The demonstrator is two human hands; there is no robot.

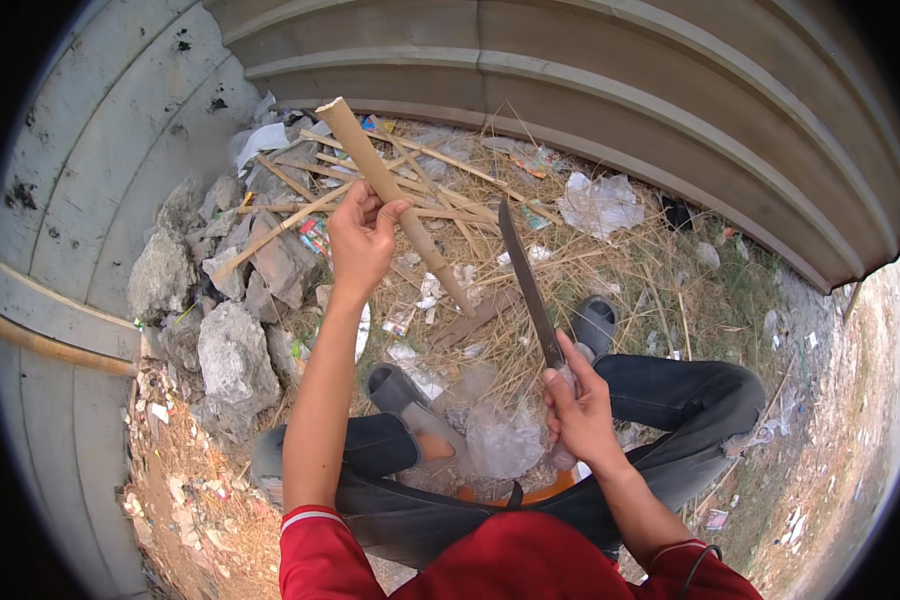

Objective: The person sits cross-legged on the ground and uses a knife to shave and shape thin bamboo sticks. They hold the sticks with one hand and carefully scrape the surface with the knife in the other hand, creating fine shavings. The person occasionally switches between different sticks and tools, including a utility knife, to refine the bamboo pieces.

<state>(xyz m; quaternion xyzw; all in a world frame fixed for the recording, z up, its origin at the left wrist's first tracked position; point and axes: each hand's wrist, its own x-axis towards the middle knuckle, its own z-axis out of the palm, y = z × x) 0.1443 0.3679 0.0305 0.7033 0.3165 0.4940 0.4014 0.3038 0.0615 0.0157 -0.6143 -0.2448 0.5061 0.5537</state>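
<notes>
My left hand (363, 245) is closed around a thick tan wooden stick (420, 240). The stick slants, its pale end up at the far left and its narrower end down near the ground between my feet. In my right hand (582, 415) is a machete (532, 285), gripped by the handle, most of which my fingers cover. Its long dark blade points up and away, to the right of the stick and apart from it. Beyond both hands, several pale split wood strips (420, 205) lie crossed on the ground.
Grey rocks (235, 355) are heaped at the left beside a pale panel wall (100, 190). A ribbed metal sheet (610, 90) closes off the far side. Dry grass, paper scraps and a crumpled clear plastic bag (505, 440) lie around my grey shoes (395, 388).
</notes>
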